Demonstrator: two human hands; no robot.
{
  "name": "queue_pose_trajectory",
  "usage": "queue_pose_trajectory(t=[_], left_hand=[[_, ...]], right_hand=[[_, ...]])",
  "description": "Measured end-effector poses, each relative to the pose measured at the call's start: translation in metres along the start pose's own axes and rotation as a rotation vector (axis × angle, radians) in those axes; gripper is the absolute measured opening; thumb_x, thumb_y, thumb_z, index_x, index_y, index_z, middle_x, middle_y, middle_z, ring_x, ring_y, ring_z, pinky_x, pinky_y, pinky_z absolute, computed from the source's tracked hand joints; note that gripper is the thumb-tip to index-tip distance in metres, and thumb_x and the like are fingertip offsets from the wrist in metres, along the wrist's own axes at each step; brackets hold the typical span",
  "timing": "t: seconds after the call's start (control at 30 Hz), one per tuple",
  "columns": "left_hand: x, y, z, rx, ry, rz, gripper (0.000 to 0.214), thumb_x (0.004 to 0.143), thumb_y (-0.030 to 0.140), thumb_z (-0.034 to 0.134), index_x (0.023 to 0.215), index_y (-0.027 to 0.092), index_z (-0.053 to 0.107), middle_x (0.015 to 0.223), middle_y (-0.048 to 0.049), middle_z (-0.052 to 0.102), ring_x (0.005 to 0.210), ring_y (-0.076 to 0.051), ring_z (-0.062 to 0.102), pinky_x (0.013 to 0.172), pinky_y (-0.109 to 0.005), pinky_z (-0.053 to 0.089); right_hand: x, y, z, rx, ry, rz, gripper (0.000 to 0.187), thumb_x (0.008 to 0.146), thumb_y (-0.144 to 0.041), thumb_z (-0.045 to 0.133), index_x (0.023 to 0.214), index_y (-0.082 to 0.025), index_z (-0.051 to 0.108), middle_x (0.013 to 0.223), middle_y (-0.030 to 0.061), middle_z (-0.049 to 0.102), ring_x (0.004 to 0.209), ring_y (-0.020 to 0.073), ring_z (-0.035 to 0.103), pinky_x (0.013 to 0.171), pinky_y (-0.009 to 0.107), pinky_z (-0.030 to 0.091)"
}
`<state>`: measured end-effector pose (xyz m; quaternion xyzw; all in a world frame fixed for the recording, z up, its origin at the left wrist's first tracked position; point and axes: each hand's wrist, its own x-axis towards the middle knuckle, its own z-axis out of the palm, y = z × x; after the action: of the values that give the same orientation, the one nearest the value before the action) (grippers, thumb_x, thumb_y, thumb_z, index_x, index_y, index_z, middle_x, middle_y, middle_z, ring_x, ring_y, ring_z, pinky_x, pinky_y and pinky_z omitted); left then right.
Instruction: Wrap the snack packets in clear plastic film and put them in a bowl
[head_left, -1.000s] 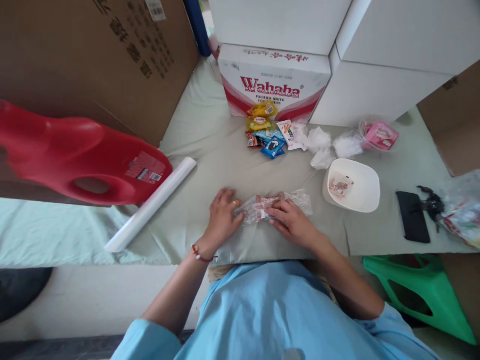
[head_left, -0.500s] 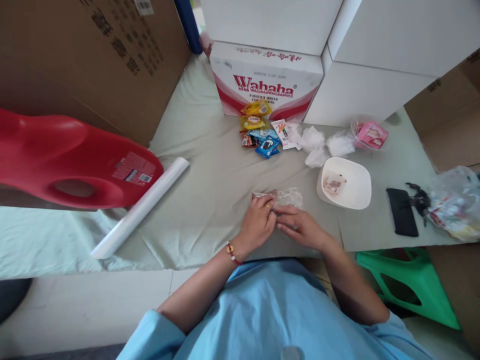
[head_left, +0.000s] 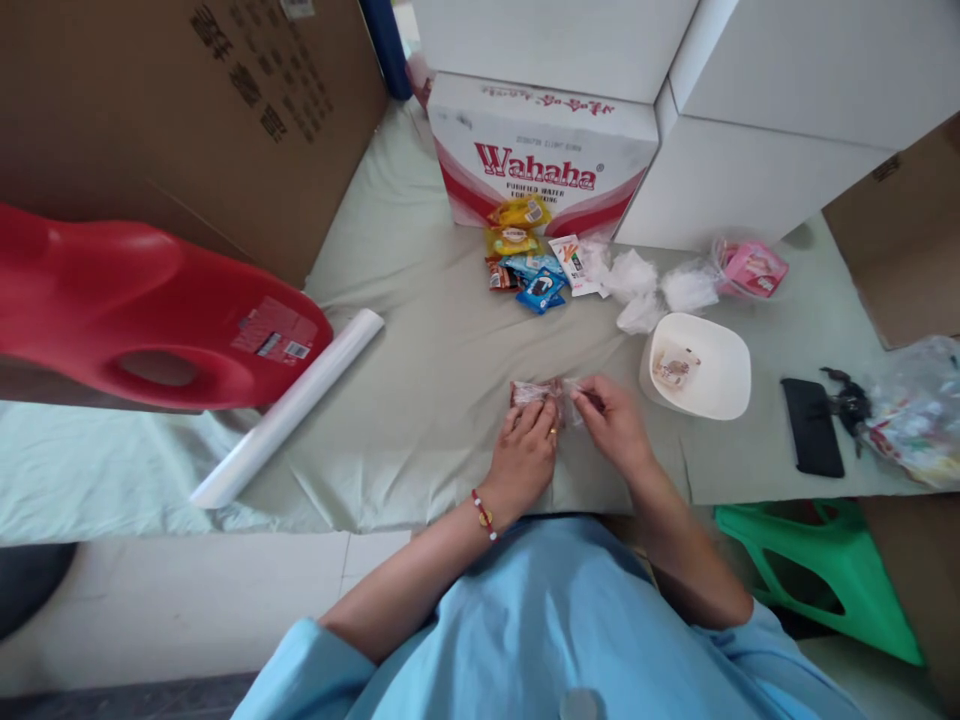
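Observation:
A small brownish-red packet [head_left: 517, 392] lies on the cloth, partly wrapped in clear plastic film [head_left: 572, 402]. My left hand [head_left: 527, 448] rests on it with the fingers stretched out flat, hiding much of its near side. Just right of it, my right hand [head_left: 613, 425] pinches the right end of the film between thumb and fingers. The packet's print is too small and covered to read. To the right of my right hand stands a white plastic tub [head_left: 720, 370], with a brown-and-white printed packet [head_left: 675, 367] inside.
Colourful snack packets [head_left: 541, 290], crumpled clear film [head_left: 634, 285] and a pink pack [head_left: 754, 268] lie before the Wahaha carton [head_left: 540, 150]. A film roll [head_left: 289, 410] and red jug [head_left: 165, 310] are left. A black phone [head_left: 812, 427], keys [head_left: 851, 400] and plastic bag [head_left: 919, 410] are right.
My right hand has moved right and up from beside my left fingers and now grips the film's end. My left hand stays on the packet, its fingers shifted slightly right. The view has tilted slightly.

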<state>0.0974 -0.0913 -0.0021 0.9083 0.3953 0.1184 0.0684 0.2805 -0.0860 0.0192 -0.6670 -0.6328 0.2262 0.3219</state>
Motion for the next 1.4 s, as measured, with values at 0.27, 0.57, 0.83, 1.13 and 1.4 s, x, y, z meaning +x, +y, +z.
queue_pose_trajectory(t=[0.27, 0.57, 0.83, 1.13, 1.4], left_hand=[[-0.008, -0.019, -0.012, -0.284, 0.041, 0.017, 0.041, 0.093, 0.017, 0.058, 0.133, 0.009, 0.067, 0.140, -0.0204, 0.068, 0.144, -0.033, 0.055, 0.121, -0.055, 0.047], [-0.060, -0.047, -0.035, -0.614, 0.262, -0.458, 0.022, 0.097, 0.020, 0.052, 0.098, 0.023, 0.074, 0.099, -0.0032, 0.078, 0.095, -0.019, 0.074, 0.088, -0.034, 0.060], [-0.056, -0.053, -0.040, -0.678, 0.347, -0.530, 0.020, 0.100, 0.030, 0.054, 0.104, 0.024, 0.073, 0.107, -0.0053, 0.073, 0.106, -0.020, 0.071, 0.096, -0.036, 0.058], [-0.028, -0.030, -0.037, -1.160, -0.023, -0.473, 0.049, 0.099, 0.054, 0.061, 0.134, 0.019, 0.066, 0.126, -0.0125, 0.077, 0.113, -0.026, 0.074, 0.099, -0.040, 0.060], [-0.032, -0.032, -0.030, -0.890, 0.031, -0.390, 0.030, 0.102, 0.042, 0.055, 0.109, 0.021, 0.076, 0.109, -0.0085, 0.079, 0.102, -0.021, 0.075, 0.090, -0.034, 0.060]], right_hand=[[0.028, -0.040, 0.040, -0.158, -0.184, -0.073, 0.018, 0.104, -0.024, 0.051, 0.098, -0.021, 0.068, 0.099, 0.0082, 0.068, 0.092, 0.0226, 0.063, 0.084, 0.033, 0.050], [-0.004, -0.067, 0.060, -0.511, -0.164, -0.185, 0.050, 0.097, -0.052, 0.071, 0.129, -0.014, 0.065, 0.128, 0.0204, 0.063, 0.114, 0.0354, 0.055, 0.094, 0.048, 0.051], [-0.010, -0.046, 0.046, -0.182, -0.008, -0.079, 0.033, 0.103, -0.026, 0.057, 0.135, -0.021, 0.067, 0.133, 0.0161, 0.067, 0.118, 0.0309, 0.061, 0.106, 0.048, 0.052], [-0.027, -0.036, 0.008, 0.611, -0.420, 0.073, 0.047, 0.106, -0.060, 0.049, 0.127, -0.025, 0.070, 0.116, 0.0057, 0.078, 0.108, 0.0224, 0.074, 0.099, 0.040, 0.059], [-0.024, 0.014, -0.105, 0.369, -0.029, 0.145, 0.034, 0.104, -0.045, 0.055, 0.130, -0.028, 0.068, 0.108, 0.0060, 0.076, 0.088, 0.0215, 0.074, 0.081, 0.039, 0.063]])
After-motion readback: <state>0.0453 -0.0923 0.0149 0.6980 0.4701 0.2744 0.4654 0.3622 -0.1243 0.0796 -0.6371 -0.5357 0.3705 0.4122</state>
